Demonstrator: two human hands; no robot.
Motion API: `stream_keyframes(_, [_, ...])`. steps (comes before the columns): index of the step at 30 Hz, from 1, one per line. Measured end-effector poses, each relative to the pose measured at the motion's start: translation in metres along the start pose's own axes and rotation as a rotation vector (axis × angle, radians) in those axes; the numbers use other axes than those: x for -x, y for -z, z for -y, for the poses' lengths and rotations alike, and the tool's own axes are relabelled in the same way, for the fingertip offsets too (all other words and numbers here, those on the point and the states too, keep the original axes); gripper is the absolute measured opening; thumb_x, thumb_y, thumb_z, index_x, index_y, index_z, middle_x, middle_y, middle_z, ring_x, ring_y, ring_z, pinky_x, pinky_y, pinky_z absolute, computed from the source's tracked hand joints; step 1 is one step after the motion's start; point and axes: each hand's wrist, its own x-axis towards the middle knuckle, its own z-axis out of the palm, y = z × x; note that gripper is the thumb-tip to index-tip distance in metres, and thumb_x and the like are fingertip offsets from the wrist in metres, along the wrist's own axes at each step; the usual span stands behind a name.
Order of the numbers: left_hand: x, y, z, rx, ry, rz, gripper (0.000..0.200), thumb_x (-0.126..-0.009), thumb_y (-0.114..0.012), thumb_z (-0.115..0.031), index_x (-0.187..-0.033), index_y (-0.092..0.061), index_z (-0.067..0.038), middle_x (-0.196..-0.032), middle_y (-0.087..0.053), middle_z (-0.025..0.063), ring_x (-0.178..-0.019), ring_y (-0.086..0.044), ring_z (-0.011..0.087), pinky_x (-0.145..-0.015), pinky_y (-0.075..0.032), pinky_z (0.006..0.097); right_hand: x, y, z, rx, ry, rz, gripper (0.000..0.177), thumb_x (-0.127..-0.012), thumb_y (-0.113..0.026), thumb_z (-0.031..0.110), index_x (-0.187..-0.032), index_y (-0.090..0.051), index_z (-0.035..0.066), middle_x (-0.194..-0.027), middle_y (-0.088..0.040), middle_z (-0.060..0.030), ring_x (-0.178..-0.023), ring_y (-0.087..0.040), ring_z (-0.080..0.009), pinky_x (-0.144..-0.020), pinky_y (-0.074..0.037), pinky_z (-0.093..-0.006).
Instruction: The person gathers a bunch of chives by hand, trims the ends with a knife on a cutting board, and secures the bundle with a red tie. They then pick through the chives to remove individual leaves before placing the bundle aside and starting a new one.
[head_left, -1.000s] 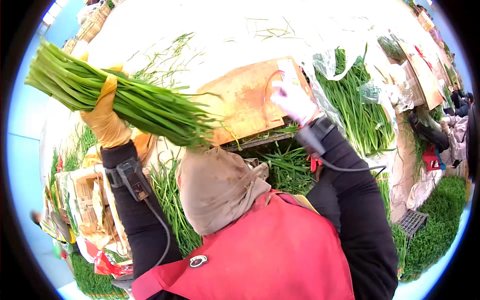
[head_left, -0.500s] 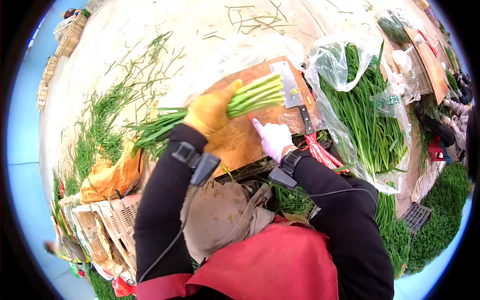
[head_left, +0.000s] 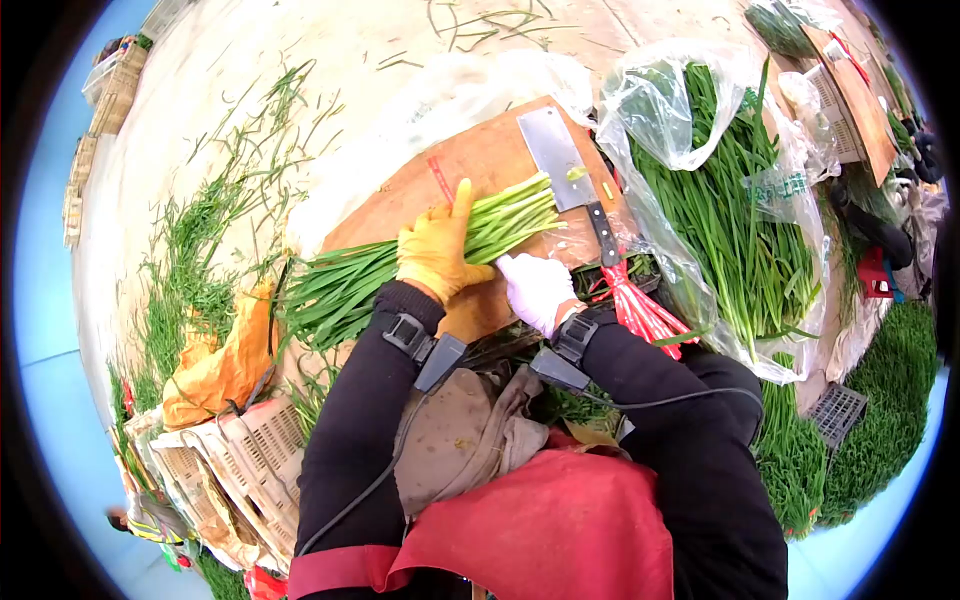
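- The bunch of garlic chives (head_left: 508,216) is laid on the wooden board (head_left: 492,152), with the cut stalks turned toward the cleaver (head_left: 548,150) and the leaves trailed past the board's left edge.
- The bunch is covered by the left hand (head_left: 434,252), gloved in yellow; its thumb and a finger are splayed wide, and the stalks appear pressed rather than tightly gripped.
- The right hand (head_left: 540,290), in a pale glove, is held just beside the stalks with its fingers partly curled; whether anything is pinched in it cannot be told.
- A red strip (head_left: 440,178) is seen on the board beyond the bunch; its near part is hidden.
- The step in hand is judged to be the settling of the bunch across that strip for tying.
- For the next move, the stalks would need to be kept gathered under the left hand, and both strip ends brought up around them; care would be called for near the cleaver's edge.
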Motion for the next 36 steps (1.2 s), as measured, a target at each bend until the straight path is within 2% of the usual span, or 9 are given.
stream_keyframes(7, [0.003,-0.025,0.009,0.003,0.026,-0.154,0.122,-0.055,-0.087,-0.049,-0.152,-0.024,-0.010,-0.137,-0.051,0.0156,-0.121,-0.053,0.0350,-0.096,-0.043,0.0488,0.005,0.003,0.006,-0.078,-0.051,0.031,0.023,-0.086,-0.050,0.012,-0.107,-0.059,0.006,-0.083,-0.066,-0.0177,-0.078,-0.067,-0.0366,-0.065,-0.052,-0.0486])
stream_keyframes(12, [0.005,-0.040,0.011,0.059,0.027,-0.191,0.122,-0.053,-0.088,-0.047,-0.152,-0.025,-0.013,-0.143,-0.047,0.0114,-0.128,-0.046,0.0308,-0.101,-0.036,0.0512,0.037,0.046,-0.003,-0.179,0.050,-0.201,0.018,-0.088,-0.053,0.020,-0.098,-0.062,0.008,-0.080,-0.060,-0.0139,-0.077,-0.064,-0.0346,-0.068,-0.052,-0.0463])
stream_keyframes(13, [0.006,-0.042,0.013,0.034,0.031,-0.213,0.123,-0.053,-0.088,-0.047,-0.152,-0.025,-0.013,-0.144,-0.047,0.0106,-0.128,-0.046,0.0303,-0.101,-0.036,0.0509,0.047,0.071,-0.006,-0.178,0.014,-0.093,0.033,-0.087,-0.057,0.021,-0.117,-0.062,0.007,-0.088,-0.062,-0.0131,-0.084,-0.064,-0.0335,-0.071,-0.052,-0.0444])
stream_keyframes(15, [0.007,-0.040,0.013,0.019,0.034,-0.206,0.123,-0.054,-0.088,-0.047,-0.153,-0.024,-0.013,-0.145,-0.047,0.0092,-0.130,-0.046,0.0292,-0.101,-0.036,0.0503,0.074,0.099,-0.025,-0.151,0.053,-0.246,0.031,-0.087,-0.060,0.021,-0.114,-0.064,0.007,-0.089,-0.064,-0.0129,-0.084,-0.065,-0.0330,-0.073,-0.053,-0.0425])
stream_keyframes(21, [0.012,-0.033,0.006,0.045,0.053,-0.185,0.123,-0.055,-0.089,-0.043,-0.153,-0.023,-0.012,-0.141,-0.050,0.0101,-0.127,-0.049,0.0299,-0.100,-0.039,0.0476,0.188,0.204,-0.115,0.065,-0.428,-0.199,0.034,-0.090,-0.055,0.033,-0.095,-0.070,0.003,-0.087,-0.068,-0.0185,-0.086,-0.065,-0.0360,-0.079,-0.052,-0.0436])
stream_keyframes(25, [0.015,-0.025,0.001,0.033,0.033,-0.176,0.124,-0.055,-0.090,-0.039,-0.154,-0.020,-0.011,-0.139,-0.051,0.0121,-0.125,-0.050,0.0321,-0.100,-0.040,0.0469,0.249,0.213,-0.165,0.040,-0.857,0.218,0.050,-0.083,-0.063,0.051,-0.082,-0.073,0.003,-0.078,-0.068,-0.0208,-0.079,-0.067,-0.0362,-0.075,-0.052,-0.0428])
stream_keyframes(27, [0.015,-0.023,0.004,0.039,0.031,-0.147,0.125,-0.054,-0.089,-0.043,-0.154,-0.020,-0.013,-0.144,-0.047,0.0122,-0.129,-0.047,0.0302,-0.102,-0.037,0.0486,0.259,0.202,-0.177,0.061,-0.823,0.340,0.048,-0.079,-0.067,0.050,-0.083,-0.073,0.003,-0.077,-0.069,-0.0183,-0.078,-0.067,-0.0354,-0.074,-0.051,-0.0420])
stream_keyframes(32, [0.024,-0.014,0.001,0.019,-0.005,-0.150,0.125,-0.054,-0.088,-0.044,-0.154,-0.021,-0.012,-0.149,-0.041,0.0125,-0.136,-0.039,0.0289,-0.107,-0.031,0.0517,0.263,0.178,-0.204,-0.084,-0.836,-0.063,0.040,-0.085,-0.061,0.041,-0.083,-0.071,0.002,-0.079,-0.067,-0.0208,-0.080,-0.065,-0.0379,-0.074,-0.051,-0.0447])
stream_keyframes(36, [0.028,-0.011,0.002,-0.053,-0.019,-0.133,0.123,-0.056,-0.087,-0.046,-0.153,-0.021,-0.011,-0.152,-0.035,0.0120,-0.141,-0.032,0.0267,-0.110,-0.027,0.0503,0.257,0.164,-0.208,-0.059,-0.751,-0.006,0.042,-0.089,-0.056,0.041,-0.085,-0.072,0.003,-0.081,-0.067,-0.0218,-0.082,-0.065,-0.0399,-0.075,-0.050,-0.0461])
